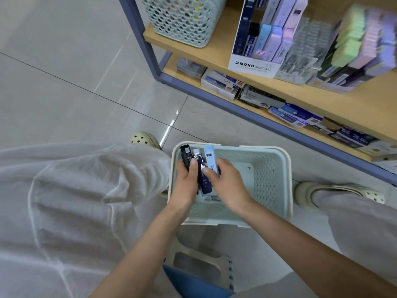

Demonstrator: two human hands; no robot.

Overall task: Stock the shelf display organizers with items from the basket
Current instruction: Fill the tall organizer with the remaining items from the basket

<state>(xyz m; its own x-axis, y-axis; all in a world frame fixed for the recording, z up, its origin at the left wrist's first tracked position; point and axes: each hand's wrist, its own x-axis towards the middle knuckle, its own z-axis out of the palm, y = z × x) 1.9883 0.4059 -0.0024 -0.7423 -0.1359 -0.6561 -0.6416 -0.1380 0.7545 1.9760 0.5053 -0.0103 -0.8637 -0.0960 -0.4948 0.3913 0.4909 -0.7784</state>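
**Basket nearly emptied; last packs in hand**

Basket (277,179): pale green, on the floor between the person's feet; the visible bottom is largely bare, with one small clear pack (211,198) lying beneath the hands.
Left hand (186,183): closed around a black pack (186,157) and a navy pack (203,177), fanned upright over the basket.
Right hand (225,182): fingers pinched on a light blue pack (210,158) beside the other two.
MONO display organizer (253,65): on the shelf (217,52), holding rows of packs.
Judgement: stocking appears far along; remaining are the held packs and the clear one
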